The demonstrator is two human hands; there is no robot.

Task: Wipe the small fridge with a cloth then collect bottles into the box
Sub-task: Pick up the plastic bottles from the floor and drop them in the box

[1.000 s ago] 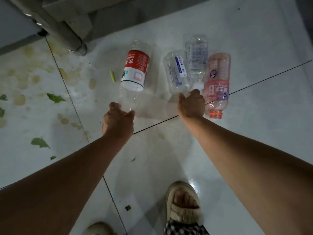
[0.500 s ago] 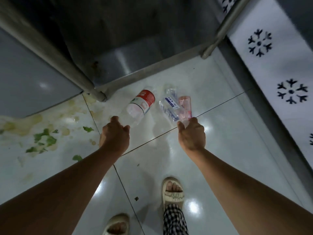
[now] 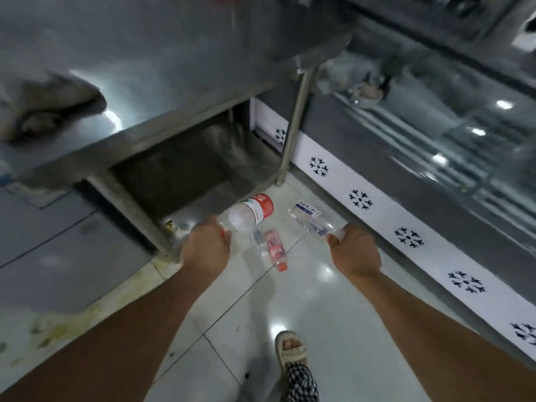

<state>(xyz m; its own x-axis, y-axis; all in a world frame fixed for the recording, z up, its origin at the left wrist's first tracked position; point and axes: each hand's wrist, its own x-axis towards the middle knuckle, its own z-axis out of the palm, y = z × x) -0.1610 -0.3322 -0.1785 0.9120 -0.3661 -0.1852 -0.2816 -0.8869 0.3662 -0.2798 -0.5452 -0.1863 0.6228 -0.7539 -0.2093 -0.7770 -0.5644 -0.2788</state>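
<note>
A person looks down at a tiled floor [image 3: 333, 309]. Their left hand [image 3: 206, 248] grips the neck end of a large clear bottle with a red label [image 3: 251, 211], lifted off the ground. Their right hand [image 3: 354, 250] grips the neck of a smaller clear bottle with a blue-and-white label [image 3: 309, 221], also raised. Between and just below the hands, a pink bottle [image 3: 275, 249] and a small clear bottle [image 3: 258, 238] lie on the floor. No box is in view. Both bottles are held only by their narrow ends, so a quick swing could likely slip one loose. The bottles underfoot could roll if stepped on near the sandalled foot [image 3: 290, 351].
</note>
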